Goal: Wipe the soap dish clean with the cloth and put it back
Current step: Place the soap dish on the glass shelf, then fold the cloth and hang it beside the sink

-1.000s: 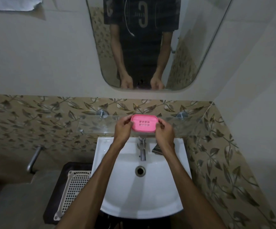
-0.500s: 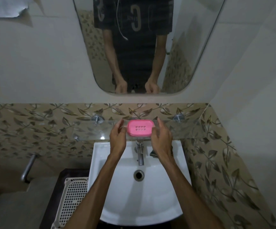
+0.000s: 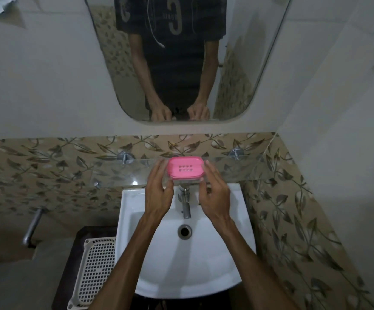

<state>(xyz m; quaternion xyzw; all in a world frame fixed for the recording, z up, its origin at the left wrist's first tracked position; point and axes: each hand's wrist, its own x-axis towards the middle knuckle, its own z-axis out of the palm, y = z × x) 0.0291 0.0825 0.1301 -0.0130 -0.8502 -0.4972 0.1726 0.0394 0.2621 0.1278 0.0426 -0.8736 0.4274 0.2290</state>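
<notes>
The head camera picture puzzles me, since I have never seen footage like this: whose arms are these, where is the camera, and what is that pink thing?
The camera is worn on a person's head and looks forward and down, so the two bare arms reaching in from the bottom are the wearer's own. There is no machine here. The mirror on the wall shows the same person's torso and hands from the front.

The pink thing is a soap dish with small drain holes. It sits on a clear glass shelf fixed to the leaf-patterned tiles, just above the tap and the white sink.

The left hand and right hand are open on either side of the dish, close to it; neither grips it. Whether the fingertips touch it is unclear. A white perforated basket stands beside the sink on the left. I can make out no cloth.
</notes>
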